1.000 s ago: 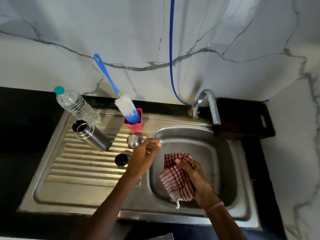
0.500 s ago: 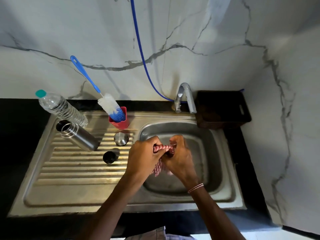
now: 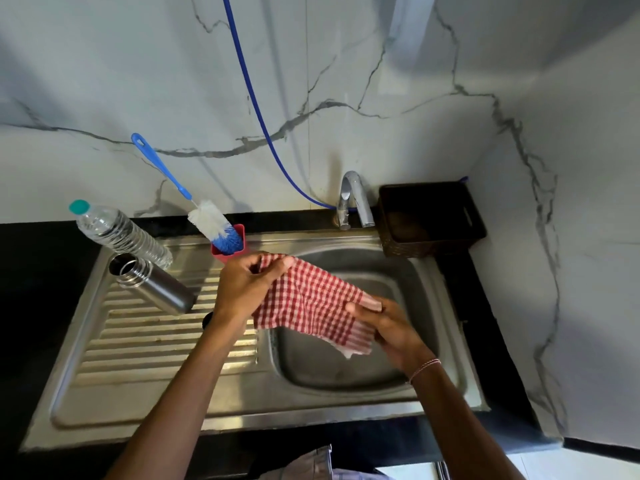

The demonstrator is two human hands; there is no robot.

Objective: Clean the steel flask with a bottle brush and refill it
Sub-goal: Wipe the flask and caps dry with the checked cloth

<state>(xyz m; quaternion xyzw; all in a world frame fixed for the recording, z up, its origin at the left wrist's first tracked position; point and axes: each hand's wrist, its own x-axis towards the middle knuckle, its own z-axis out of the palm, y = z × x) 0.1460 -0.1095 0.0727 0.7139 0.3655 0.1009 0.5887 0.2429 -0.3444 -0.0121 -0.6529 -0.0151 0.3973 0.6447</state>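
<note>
The steel flask (image 3: 152, 285) stands uncapped on the ribbed drainboard (image 3: 138, 348) at the left, mouth towards me. A blue-handled bottle brush (image 3: 194, 206) leans in a red cup (image 3: 239, 245) behind it. A clear plastic water bottle (image 3: 119, 233) with a teal cap stands beside the flask. Over the sink basin (image 3: 346, 372), my left hand (image 3: 247, 287) and my right hand (image 3: 388, 327) each pinch an edge of a red-and-white checked cloth (image 3: 311, 303), spread between them. A black lid (image 3: 207, 320) peeks out behind my left wrist.
The tap (image 3: 353, 199) rises at the back of the basin, with a blue hose (image 3: 256, 109) running up the marble wall. A dark woven basket (image 3: 431, 218) sits on the black counter to the right of the tap.
The cloth was bunched between both hands; now it is pulled apart and spread flat. My left hand moved up and left, my right hand down and right.
</note>
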